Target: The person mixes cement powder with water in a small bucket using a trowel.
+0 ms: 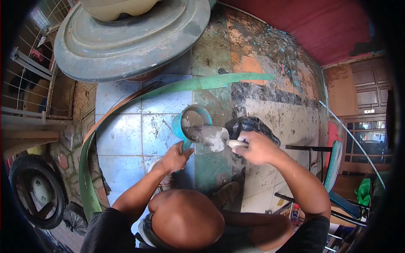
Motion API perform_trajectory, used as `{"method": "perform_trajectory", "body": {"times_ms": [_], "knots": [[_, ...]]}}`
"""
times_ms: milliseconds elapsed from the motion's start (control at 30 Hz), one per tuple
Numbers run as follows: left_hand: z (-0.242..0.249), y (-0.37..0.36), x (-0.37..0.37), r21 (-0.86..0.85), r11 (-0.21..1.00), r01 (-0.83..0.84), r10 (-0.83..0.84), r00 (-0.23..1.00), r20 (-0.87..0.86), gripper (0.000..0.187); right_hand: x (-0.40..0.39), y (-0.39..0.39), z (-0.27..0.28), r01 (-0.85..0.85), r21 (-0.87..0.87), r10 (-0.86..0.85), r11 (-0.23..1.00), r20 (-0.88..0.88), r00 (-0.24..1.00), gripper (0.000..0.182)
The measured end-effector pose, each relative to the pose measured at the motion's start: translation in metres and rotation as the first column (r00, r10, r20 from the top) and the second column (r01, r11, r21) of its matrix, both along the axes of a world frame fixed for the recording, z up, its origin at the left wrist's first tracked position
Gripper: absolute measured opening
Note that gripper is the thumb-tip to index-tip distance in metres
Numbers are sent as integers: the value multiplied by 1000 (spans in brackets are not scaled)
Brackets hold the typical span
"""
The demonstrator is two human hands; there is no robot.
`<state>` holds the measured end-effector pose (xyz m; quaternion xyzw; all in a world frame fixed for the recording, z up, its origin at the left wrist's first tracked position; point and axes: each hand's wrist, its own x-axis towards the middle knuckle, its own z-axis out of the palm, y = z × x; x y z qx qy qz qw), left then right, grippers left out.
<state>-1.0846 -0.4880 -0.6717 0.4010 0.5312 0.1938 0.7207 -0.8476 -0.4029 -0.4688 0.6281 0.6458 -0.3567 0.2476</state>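
Observation:
My left hand is closed around the handle of a teal plastic dipper, held above the tiled floor. Grey wet mortar lies inside the dipper. In my right hand is the pale handle of a trowel. Its blade, smeared with grey mortar, points left, and its tip reaches over the dipper's rim into the mortar. Just behind the trowel handle a black plastic bag rests on the floor, partly hidden by my right hand.
A long curved green strip arcs across the tiles. A large round grey plastic lid or basin stands at the upper left. Turquoise chips litter the worn floor near the red wall. A tire lies left; a chair stands right.

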Motion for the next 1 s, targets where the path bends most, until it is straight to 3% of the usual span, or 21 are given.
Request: {"method": "perform_trajectory", "body": {"times_ms": [133, 267, 300, 400, 533, 633, 733, 767, 833, 933, 967, 1000], "knots": [[-6, 2, -6, -10, 1000, -12, 12, 999, 32, 30, 11, -14, -11, 138, 30, -134, 990, -101, 986, 44], [-7, 5, -12, 6, 1000, 5, -5, 1000, 15, 30, 21, -47, -29, 3, 517, 102, 856, -175, 979, 40], [-9, 4, -13, 7, 1000, 2, -2, 1000, 30, 30, 28, -53, -41, -59, 571, 186, 819, -167, 968, 41], [-1, 6, -16, -9, 999, 46, -46, 999, 8, 27, 30, -69, -52, -165, 489, 178, 857, 20, 984, 41], [-8, 5, -24, -8, 999, 39, -39, 999, 28, 25, 40, -80, -69, -164, 464, 175, 870, 20, 984, 40], [-22, 5, -31, 91, 991, 102, -101, 995, -23, 24, 50, -90, -77, -60, 588, 160, 807, -119, 980, 39], [-23, 9, -43, 111, 984, 136, -126, 988, -92, 24, 60, -93, -76, 274, 501, -9, 821, -467, 884, 38], [-23, 11, -47, 136, 979, 154, -137, 983, -124, 26, 64, -94, -71, 424, 363, -183, 830, -541, 821, 38], [-27, 12, -52, 187, 962, 198, -163, 969, -186, 30, 69, -93, -48, 676, 57, -515, 735, -602, 611, 37], [-34, 13, -57, 218, 935, 281, -217, 936, -277, 37, 94, -91, -17, 782, 18, -592, 623, -643, 486, 33], [-34, 14, -61, 202, 924, 324, -248, 911, -328, 47, 107, -93, -9, 831, 15, -602, 556, -681, 416, 33], [-26, 17, -62, 161, 917, 364, -276, 873, -403, 51, 117, -97, 5, 832, 111, -559, 544, -692, 458, 34]]}}
